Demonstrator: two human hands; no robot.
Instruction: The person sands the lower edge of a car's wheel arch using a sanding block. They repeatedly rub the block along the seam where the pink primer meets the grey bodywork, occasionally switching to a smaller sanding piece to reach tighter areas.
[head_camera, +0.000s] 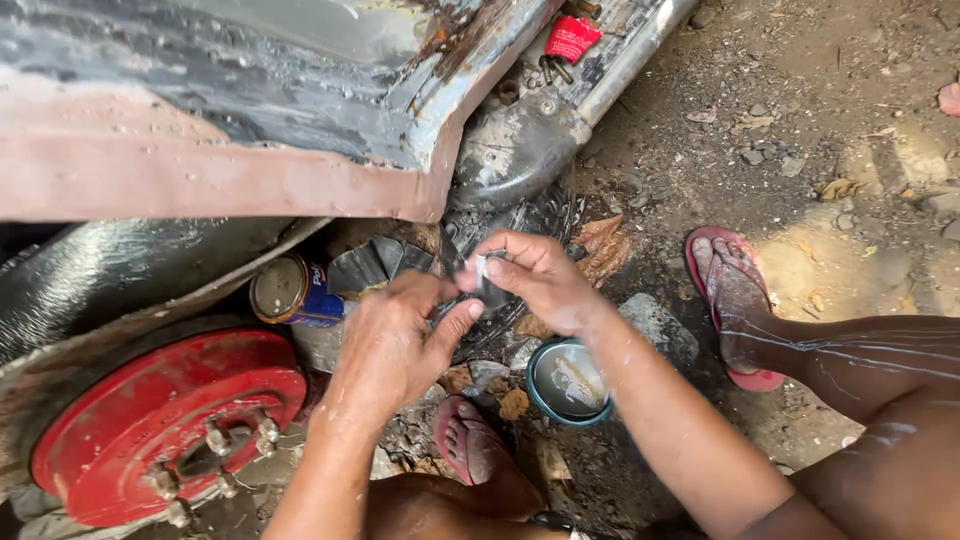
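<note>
My left hand and my right hand meet in the middle of the view, fingers pinched together on a small dark piece with a pale patch. Both hands are smeared with pale dust. Just below the right wrist a round teal tin with a grey paste inside sits on the dirt. A red brake drum with wheel studs is at the lower left, under the worn, sanded car body panel.
A small blue-and-white can lies on its side by the drum. My feet in red sandals rest on stony ground. Stones and dry leaves lie about; a red rag sits on the metal at the top.
</note>
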